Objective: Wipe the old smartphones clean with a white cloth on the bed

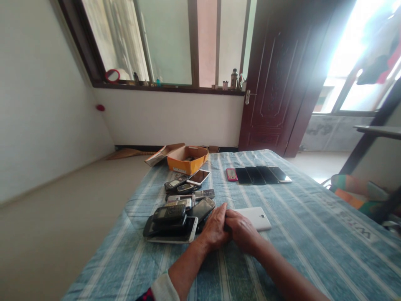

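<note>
My left hand (216, 228) and my right hand (243, 230) meet over the bed, their fingers curled together. What lies between the fingers, if anything, is hidden. A white smartphone (258, 218) lies back side up just beyond my right hand, which covers its left end. Close to my left hand is a heap of old phones: a dark phone (203, 207) by the fingers, a black keypad phone (169, 214) on top, and a white-edged smartphone (191, 232) underneath. Farther back are a slim keypad phone (204, 194) and a white smartphone with a dark screen (199, 177).
A row with a pink phone (232, 174) and several black-screened smartphones (255, 175) lies on the far right of the striped sheet (300, 251). An orange cardboard box (188, 161) stands open at the bed's far edge. Behind are a windowsill (175, 88) and a brown door (272, 83).
</note>
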Tool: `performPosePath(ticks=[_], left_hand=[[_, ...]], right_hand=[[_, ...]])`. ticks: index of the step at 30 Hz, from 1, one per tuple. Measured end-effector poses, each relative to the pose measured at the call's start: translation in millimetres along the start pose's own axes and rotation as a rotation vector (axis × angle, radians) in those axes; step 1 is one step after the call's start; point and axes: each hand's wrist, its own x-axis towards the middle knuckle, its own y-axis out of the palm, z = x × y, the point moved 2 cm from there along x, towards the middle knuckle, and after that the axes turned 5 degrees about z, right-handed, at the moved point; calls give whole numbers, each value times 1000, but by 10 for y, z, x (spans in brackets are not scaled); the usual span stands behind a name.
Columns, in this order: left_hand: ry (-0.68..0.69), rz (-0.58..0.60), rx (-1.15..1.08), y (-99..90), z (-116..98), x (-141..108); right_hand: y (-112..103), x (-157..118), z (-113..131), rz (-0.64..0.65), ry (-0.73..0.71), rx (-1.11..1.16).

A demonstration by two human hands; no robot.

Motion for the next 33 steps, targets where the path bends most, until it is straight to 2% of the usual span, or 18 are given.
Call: performPosePath(ticks=[8, 17, 26, 33], left_hand=[[17, -3, -9, 5, -3, 2], [23, 14, 31, 12, 1, -8], [32, 44, 42, 3, -14, -16], [49, 38, 17, -19, -44, -35]], right_hand=[[-2, 23, 15, -31, 85, 50], [-87, -88, 67, 90, 23, 74], [-163, -96, 110, 64, -86, 218], [-191, -108, 111, 35, -95, 214]])
